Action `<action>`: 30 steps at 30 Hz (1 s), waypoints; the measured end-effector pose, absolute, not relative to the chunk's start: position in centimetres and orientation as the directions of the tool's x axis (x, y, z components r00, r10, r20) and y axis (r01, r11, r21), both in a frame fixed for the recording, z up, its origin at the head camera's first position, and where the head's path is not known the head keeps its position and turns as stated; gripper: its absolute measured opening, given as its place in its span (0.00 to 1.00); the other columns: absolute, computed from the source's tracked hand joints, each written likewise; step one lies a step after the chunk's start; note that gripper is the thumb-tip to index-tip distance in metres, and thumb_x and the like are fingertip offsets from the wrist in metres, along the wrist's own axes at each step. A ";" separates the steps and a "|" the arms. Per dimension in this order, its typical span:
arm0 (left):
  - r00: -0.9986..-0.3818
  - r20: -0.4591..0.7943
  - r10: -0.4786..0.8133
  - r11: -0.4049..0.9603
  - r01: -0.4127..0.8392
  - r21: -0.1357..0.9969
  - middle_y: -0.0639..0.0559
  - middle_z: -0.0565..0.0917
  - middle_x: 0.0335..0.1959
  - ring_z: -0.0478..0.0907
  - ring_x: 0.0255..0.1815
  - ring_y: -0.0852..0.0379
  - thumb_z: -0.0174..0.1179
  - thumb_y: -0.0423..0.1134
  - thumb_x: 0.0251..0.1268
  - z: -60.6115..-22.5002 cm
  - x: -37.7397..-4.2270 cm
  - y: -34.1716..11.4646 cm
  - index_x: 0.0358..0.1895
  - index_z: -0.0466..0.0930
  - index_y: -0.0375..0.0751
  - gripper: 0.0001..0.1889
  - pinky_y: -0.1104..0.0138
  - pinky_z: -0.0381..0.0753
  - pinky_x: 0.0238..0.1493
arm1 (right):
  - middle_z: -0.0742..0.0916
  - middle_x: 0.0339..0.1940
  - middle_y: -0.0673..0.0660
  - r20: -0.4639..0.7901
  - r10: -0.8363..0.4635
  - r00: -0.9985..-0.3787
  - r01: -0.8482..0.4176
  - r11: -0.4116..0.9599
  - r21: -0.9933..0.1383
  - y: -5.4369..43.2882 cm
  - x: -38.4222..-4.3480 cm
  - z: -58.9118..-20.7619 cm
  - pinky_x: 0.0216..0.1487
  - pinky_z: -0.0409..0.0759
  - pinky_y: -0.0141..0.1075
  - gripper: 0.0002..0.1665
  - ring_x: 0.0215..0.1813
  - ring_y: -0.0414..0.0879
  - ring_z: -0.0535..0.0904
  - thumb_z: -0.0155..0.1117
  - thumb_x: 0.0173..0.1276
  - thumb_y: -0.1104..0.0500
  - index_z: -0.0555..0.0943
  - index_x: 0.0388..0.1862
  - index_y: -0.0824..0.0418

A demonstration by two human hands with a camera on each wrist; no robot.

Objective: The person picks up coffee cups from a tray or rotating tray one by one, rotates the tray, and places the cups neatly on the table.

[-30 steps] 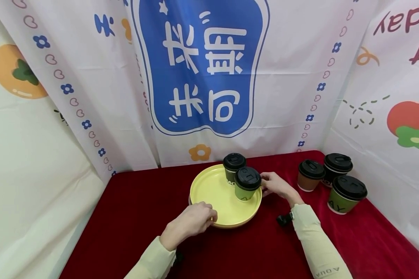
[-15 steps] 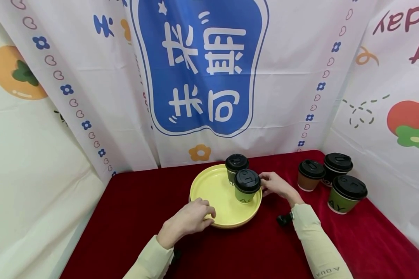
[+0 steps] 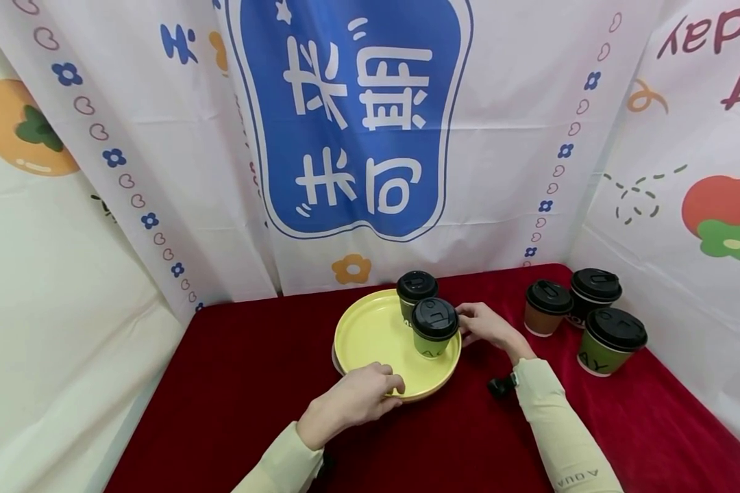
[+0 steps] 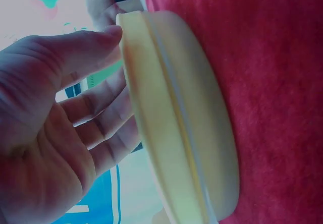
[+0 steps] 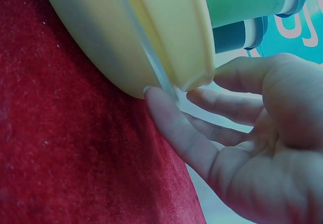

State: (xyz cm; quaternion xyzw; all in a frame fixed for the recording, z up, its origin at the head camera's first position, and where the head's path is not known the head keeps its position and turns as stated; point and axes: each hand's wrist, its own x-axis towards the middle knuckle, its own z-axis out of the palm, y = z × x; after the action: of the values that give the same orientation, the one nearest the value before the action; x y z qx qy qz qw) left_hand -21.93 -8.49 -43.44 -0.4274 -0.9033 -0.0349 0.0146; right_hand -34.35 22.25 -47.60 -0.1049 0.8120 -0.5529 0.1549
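Note:
A round yellow plate (image 3: 370, 332) sits on a pale yellow dish-like base (image 4: 209, 108) with a white edge. Two lidded paper coffee cups stand on its right part: a green one (image 3: 432, 342) in front, a dark one (image 3: 408, 311) behind. My left hand (image 3: 360, 397) holds the plate's near rim, thumb at the outside, the other fingers curved over to the inner side. My right hand (image 3: 487, 325) is at the right rim beside the green cup. Its thumb (image 5: 174, 118) lies against the base, and its index finger reaches the plate's rim.
At the right of the red cloth-covered table (image 3: 240, 383) stand three more lidded cups: a brown one (image 3: 539, 320), a black one (image 3: 586, 311) and a green one (image 3: 601, 355). Printed white curtains (image 3: 499, 171) hang behind and at the sides.
The plate has turned a little clockwise, its cups shifting slightly. My left hand first loosened from the near rim, then moved right along it and took hold again. My right hand stayed in place.

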 end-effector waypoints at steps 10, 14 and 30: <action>-0.640 0.064 0.766 0.641 0.768 0.005 0.60 0.81 0.32 0.79 0.36 0.62 0.66 0.41 0.62 -43.7 -22.2 -8.7 0.37 0.84 0.55 0.03 0.72 0.78 0.35 | 0.84 0.40 0.63 -0.146 -0.342 -0.928 0.012 0.365 -0.931 22.3 -34.3 -47.5 0.40 0.86 0.47 0.19 0.36 0.48 0.81 0.48 0.76 0.62 0.73 0.60 0.72; -0.649 0.046 0.760 0.648 0.761 0.023 0.60 0.81 0.32 0.78 0.35 0.63 0.66 0.41 0.63 -43.6 -22.3 -9.2 0.36 0.84 0.56 0.02 0.72 0.77 0.34 | 0.84 0.44 0.64 -0.142 -0.353 -0.925 0.004 0.365 -0.931 22.4 -34.3 -47.6 0.40 0.87 0.47 0.20 0.37 0.48 0.83 0.50 0.77 0.61 0.73 0.61 0.72; -0.713 -0.048 0.700 0.713 0.692 0.110 0.61 0.80 0.32 0.73 0.33 0.65 0.66 0.39 0.63 -42.4 -23.0 -11.7 0.35 0.85 0.55 0.03 0.73 0.75 0.32 | 0.84 0.50 0.69 -0.135 -0.378 -0.916 -0.011 0.362 -0.932 22.4 -34.1 -47.3 0.41 0.86 0.47 0.24 0.40 0.48 0.84 0.52 0.76 0.58 0.71 0.63 0.74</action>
State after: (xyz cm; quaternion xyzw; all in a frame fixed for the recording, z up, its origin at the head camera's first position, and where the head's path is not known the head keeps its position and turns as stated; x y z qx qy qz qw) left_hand -22.95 -11.67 -42.44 -0.3765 -0.9245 -0.0420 -0.0432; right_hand -34.09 22.44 -47.29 -0.1204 0.8083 -0.5520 0.1658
